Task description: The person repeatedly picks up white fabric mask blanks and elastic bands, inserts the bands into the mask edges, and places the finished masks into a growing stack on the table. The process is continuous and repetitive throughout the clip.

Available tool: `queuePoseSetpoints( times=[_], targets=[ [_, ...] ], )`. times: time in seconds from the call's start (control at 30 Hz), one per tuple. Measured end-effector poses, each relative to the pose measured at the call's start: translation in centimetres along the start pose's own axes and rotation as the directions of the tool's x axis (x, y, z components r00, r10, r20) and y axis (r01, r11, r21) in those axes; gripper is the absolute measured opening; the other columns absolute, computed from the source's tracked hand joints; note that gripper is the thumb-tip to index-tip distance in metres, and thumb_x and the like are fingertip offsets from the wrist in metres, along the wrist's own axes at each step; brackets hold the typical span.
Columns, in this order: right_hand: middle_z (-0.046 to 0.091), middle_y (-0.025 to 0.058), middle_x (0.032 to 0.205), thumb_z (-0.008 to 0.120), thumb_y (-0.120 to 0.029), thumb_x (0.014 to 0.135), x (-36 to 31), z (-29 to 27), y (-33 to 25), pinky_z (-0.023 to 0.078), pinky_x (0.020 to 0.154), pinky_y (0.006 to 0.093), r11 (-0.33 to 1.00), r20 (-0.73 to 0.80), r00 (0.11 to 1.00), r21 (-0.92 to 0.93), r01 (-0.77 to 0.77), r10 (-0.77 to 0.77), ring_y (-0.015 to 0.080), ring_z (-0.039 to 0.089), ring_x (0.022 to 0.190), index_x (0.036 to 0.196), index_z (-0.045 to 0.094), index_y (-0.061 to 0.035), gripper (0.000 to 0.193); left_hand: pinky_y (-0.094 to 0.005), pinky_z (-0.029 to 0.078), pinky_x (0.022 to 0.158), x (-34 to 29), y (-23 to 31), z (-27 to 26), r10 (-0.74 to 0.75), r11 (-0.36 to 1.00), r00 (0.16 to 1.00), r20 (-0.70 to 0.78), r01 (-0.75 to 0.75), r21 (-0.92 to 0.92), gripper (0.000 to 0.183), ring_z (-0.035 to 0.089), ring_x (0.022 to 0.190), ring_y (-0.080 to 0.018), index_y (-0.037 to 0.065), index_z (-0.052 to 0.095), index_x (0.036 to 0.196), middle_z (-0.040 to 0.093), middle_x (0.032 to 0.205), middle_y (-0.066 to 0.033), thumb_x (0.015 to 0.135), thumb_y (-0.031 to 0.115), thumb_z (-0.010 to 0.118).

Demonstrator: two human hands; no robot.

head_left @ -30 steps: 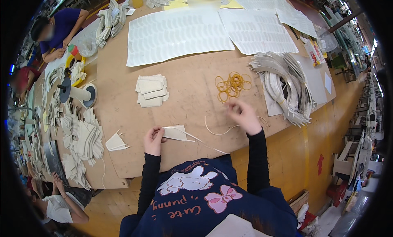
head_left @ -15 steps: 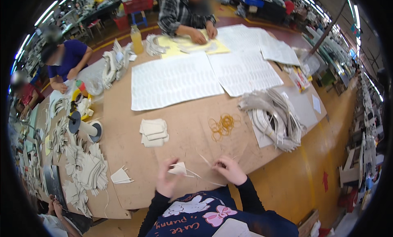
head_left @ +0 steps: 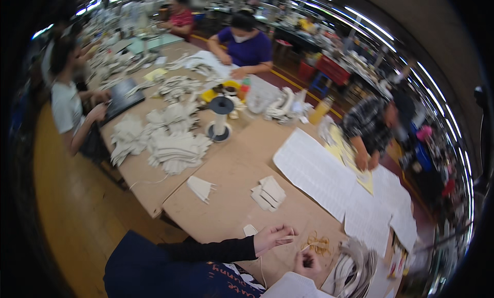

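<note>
My left hand (head_left: 274,238) is over the table's near edge, fingers drawn together; what lies between them is too small to make out. Close by on its right, my right hand (head_left: 307,263) pinches a thin white strip (head_left: 311,245) that points toward the rubber bands (head_left: 317,244). A small white fabric piece (head_left: 250,230) lies partly behind my left hand. Further left is another white piece with narrow tails (head_left: 200,188). A small stack of white pieces (head_left: 268,193) sits beyond my hands. The bundle of pale curved strips (head_left: 355,267) rests right of my right hand.
Printed white sheets (head_left: 314,169) cover the right side of the table (head_left: 231,179). A spool (head_left: 220,120) stands by piles of pale cut pieces (head_left: 172,143). A person in plaid (head_left: 368,125) works across, one in purple (head_left: 246,46) farther off, another (head_left: 69,102) at left.
My view has swung left, so the table appears turned. My hands have come closer together, and my left hand has moved off the small white piece.
</note>
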State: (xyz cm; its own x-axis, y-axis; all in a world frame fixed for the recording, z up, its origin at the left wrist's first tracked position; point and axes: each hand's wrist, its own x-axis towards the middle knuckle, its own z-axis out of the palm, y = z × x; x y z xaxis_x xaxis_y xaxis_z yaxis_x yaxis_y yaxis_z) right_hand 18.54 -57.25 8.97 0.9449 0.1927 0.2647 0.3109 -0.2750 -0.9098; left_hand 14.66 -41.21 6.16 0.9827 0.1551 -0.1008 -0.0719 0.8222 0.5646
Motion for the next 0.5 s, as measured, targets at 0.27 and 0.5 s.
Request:
queuePoseSetpoints(
  times=[0.27,0.5],
  targets=[
    [0.060,0.0013,0.063,0.076,-0.002,0.078,-3.4,5.4,-0.7,0.041,0.052,0.0217,0.994,0.266,0.961,0.058,-0.089,0.071,0.0060,0.052,0.055,0.085,0.068,0.0005,0.011,-0.0176,0.043,0.060,0.8,0.8,-3.8,0.017,0.888,0.965,0.263,0.106,-0.447,0.022,0.053,0.070,-0.0072,0.010,0.057,0.107,0.052,0.084,0.0010,0.106,0.028,0.045],
    [0.065,0.0099,0.065,0.075,-0.008,0.079,-1.3,4.5,-1.0,0.047,0.053,0.0284,0.989,0.184,0.980,-0.111,0.092,-0.071,0.0153,0.060,0.054,0.092,0.071,0.0007,0.016,-0.0217,0.048,0.068,-0.2,-1.1,-3.2,-0.167,0.867,0.986,0.001,0.146,0.477,0.039,0.059,0.078,-0.0071,0.000,0.064,0.117,0.063,0.089,-0.0008,0.106,0.033,0.045]
  ],
)
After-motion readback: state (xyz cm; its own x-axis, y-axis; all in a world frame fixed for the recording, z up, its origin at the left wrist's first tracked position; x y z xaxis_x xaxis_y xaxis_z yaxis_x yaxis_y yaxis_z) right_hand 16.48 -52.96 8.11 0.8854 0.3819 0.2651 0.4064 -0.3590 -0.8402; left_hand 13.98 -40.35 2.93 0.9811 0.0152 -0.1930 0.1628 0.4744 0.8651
